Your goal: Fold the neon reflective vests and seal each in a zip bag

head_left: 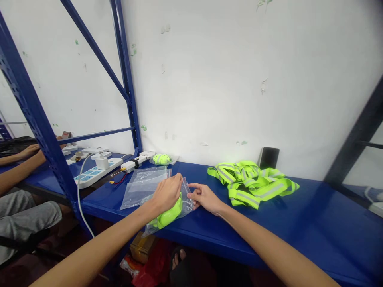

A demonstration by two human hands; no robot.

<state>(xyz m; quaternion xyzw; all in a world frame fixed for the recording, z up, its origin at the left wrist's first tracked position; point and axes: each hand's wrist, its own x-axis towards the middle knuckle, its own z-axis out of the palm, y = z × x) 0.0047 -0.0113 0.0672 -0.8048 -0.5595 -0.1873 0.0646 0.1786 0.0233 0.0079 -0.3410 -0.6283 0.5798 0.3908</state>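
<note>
Along the blue steel shelf point(302, 215), your left hand point(167, 194) clasps a clear zip bag point(188, 203) around a neon-yellow vest point(167, 213), half inside, and your right hand point(205, 198) pinches the bag's edge. A flat plastic bag point(143, 187) lies just left; a reflective vest pile point(251, 184) lies right.

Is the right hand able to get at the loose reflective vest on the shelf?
Probably yes. The right hand is just beside the reflective vest, and nothing stands between them on the blue shelf; it would only have to leave the clear plastic bag it touches.
</note>
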